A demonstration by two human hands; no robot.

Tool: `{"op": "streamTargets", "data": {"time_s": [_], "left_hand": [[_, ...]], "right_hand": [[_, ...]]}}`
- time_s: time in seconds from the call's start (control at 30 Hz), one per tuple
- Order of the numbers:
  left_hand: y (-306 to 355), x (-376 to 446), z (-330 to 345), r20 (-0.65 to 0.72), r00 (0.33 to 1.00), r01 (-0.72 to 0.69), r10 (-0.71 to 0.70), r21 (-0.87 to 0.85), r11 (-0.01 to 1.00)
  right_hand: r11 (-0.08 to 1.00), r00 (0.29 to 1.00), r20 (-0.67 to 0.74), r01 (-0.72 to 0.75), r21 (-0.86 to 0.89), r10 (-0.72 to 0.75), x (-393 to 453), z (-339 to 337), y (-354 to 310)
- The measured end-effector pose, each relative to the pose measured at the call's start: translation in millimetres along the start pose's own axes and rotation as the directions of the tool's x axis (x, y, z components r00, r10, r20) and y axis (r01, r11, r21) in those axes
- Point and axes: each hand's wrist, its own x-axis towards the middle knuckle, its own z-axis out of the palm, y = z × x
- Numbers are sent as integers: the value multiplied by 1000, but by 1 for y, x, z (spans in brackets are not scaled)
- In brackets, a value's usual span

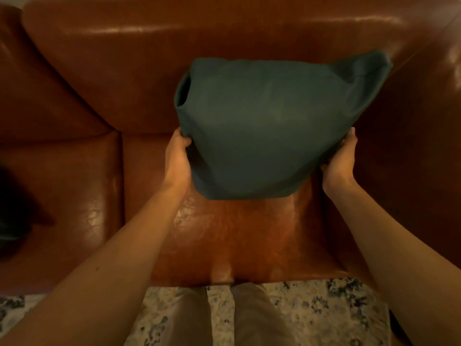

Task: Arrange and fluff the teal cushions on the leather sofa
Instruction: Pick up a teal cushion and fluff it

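The brown leather sofa [74, 96] spreads out beyond both hands, its backrest past the fingertips and a bare seat stretching nearer than the wrists to the front edge. One teal cushion [269, 126] is in plain sight, held between the hands over the seat, its long axis running hand to hand, broad face toward the camera. The left hand [177, 158] and right hand [342, 156] each grip a lower side, fingers curled round the fabric. A dark shape [12, 221], too dim to identify, lies well left of the left hand.
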Motion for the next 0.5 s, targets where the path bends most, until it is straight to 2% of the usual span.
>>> {"op": "streamTargets", "data": {"time_s": [0.23, 0.43, 0.5], "left_hand": [[-15, 3, 6, -22, 1000, -19, 23, 135, 991], [-29, -7, -8, -8, 989, -136, 145, 297, 945], [-36, -13, -12, -54, 985, -138, 162, 308, 941]], "right_hand": [[987, 999, 34, 39, -158, -34, 9, 2, -3], [985, 1000, -2, 22, -172, -23, 1, -10, 8], [984, 1000, -8, 23, -179, -25, -4, -16, 12]]}}
